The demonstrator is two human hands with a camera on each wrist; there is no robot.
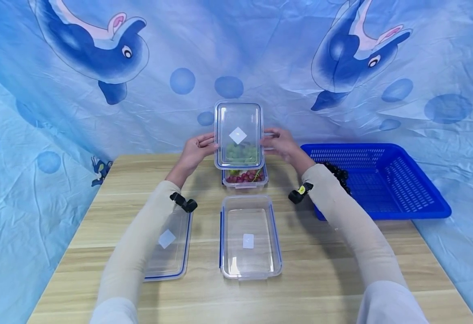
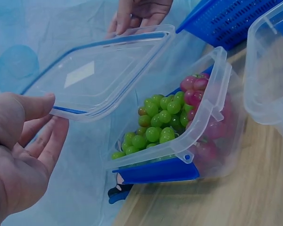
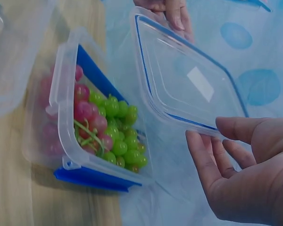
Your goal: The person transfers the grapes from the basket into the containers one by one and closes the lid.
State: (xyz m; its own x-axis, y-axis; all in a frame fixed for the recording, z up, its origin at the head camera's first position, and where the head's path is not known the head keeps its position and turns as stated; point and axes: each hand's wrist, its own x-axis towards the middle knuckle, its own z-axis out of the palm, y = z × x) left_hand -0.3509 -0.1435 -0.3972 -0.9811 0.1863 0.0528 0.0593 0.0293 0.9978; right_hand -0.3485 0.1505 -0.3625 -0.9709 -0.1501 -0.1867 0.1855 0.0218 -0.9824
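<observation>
From above, a clear rectangular lid [image 1: 230, 113] is held up between the left hand [image 1: 196, 150] and the right hand [image 1: 282, 144], each hand's fingers gripping one long side. Behind it, near the middle of the far edge of the surface [image 1: 301, 297], sits a clear container [image 1: 256, 184] with red grapes [image 1: 242, 177] and green grapes [image 1: 240, 155]. A second clear container [image 1: 230, 270] lies nearer me, in line with the first; a second lid [image 1: 165, 261] rests to its left, partly under the forearm. At the far right corner, a blue basket [image 1: 411, 211] with dark grapes [image 1: 335, 173] juts past the edge.

From the left wrist, the lid's edge is pinched, thumb above and fingers below, and the panel slants beyond the fingertips, apart from the container. A blue latch flap [image 2: 155, 170] hangs down the container's near side.

From the right wrist, the same pinch shows on the opposite side: the lid extends away from thumb and fingers, beside the grapes, and a green stem [image 3: 87, 134] lies on the red ones.
</observation>
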